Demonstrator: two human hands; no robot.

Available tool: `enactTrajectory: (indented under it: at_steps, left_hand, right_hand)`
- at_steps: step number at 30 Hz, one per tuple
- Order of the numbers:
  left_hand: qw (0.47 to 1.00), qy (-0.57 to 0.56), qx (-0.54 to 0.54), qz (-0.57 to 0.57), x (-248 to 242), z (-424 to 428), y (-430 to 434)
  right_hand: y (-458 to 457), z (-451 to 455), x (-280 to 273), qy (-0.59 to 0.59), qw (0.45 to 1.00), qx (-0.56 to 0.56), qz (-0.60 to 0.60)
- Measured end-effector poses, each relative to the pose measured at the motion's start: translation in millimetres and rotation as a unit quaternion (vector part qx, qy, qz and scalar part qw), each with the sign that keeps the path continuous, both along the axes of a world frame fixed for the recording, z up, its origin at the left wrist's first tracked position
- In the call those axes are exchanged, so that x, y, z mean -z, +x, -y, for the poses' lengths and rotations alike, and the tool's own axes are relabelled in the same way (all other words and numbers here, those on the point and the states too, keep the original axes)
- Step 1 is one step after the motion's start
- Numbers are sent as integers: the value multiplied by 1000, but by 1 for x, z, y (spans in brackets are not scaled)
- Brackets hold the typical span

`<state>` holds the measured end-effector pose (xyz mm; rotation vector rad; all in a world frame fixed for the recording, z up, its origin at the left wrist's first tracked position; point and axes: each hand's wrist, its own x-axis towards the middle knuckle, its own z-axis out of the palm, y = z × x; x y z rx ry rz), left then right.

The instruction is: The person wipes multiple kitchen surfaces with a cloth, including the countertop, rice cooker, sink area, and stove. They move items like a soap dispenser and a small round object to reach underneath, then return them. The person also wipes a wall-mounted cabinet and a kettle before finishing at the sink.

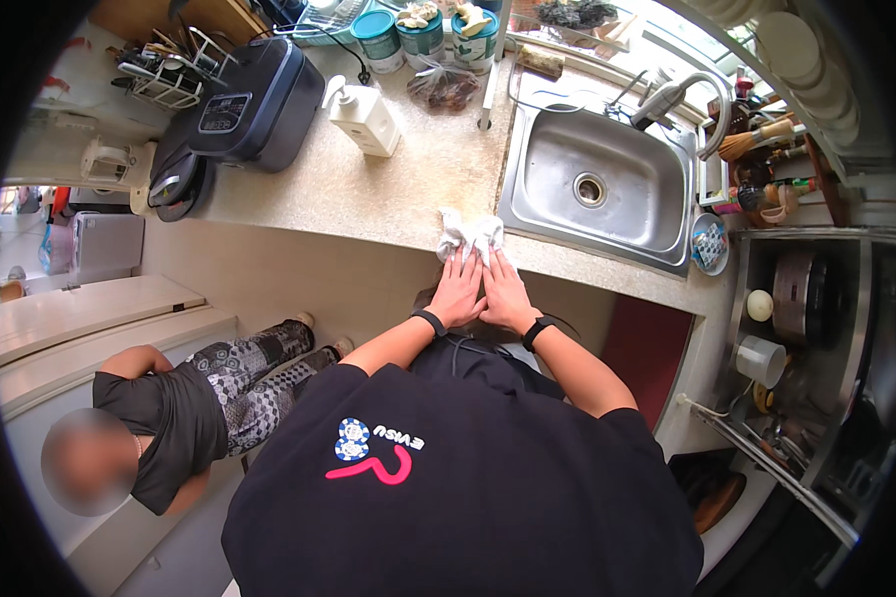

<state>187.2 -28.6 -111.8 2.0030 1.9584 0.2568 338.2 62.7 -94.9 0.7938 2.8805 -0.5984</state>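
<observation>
A crumpled white cloth (472, 235) lies at the front edge of a speckled countertop (299, 198), just left of the sink. On its near left part rest the fingers of my left hand (458, 289), stretched out flat and pressing it down. My right hand (504, 291) presses the right part of the cloth in the same way. The two hands are side by side, with the thumbs meeting. Part of the cloth is hidden under the fingers.
A steel sink (519, 190) with a faucet (661, 104) is at the right. A white pump bottle (366, 123) and a dark rice cooker (257, 112) stand to the left. Several lidded cans (379, 46) line the back. Another person (164, 418) is at my left.
</observation>
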Motion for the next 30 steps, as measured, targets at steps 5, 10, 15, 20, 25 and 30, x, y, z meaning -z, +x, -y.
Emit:
enactTrajectory:
  at_steps: [5, 10, 15, 20, 25, 30]
  left_hand:
    - [1000, 2, -25, -7, 3, 0, -26]
    - [999, 14, -38, -8, 5, -18, -65]
    - [999, 29, -26, -9, 6, -64, -108]
    - [1000, 16, 4, 0, 6, -107, -146]
    - [999, 27, 31, -12, 10, -150, -173]
    - [999, 17, 46, -14, 9, -165, -181]
  right_hand:
    - [-34, -6, -5, -11, 1000, -17, -3]
    - [-77, -23, 2, 13, 1000, -23, -3]
    - [-121, -60, -4, 31, 998, 2, 47]
    - [-155, -96, 9, 54, 994, 17, 92]
    - [-181, -133, 1, 34, 990, 50, 131]
    - [-186, -142, 2, 22, 985, 74, 155]
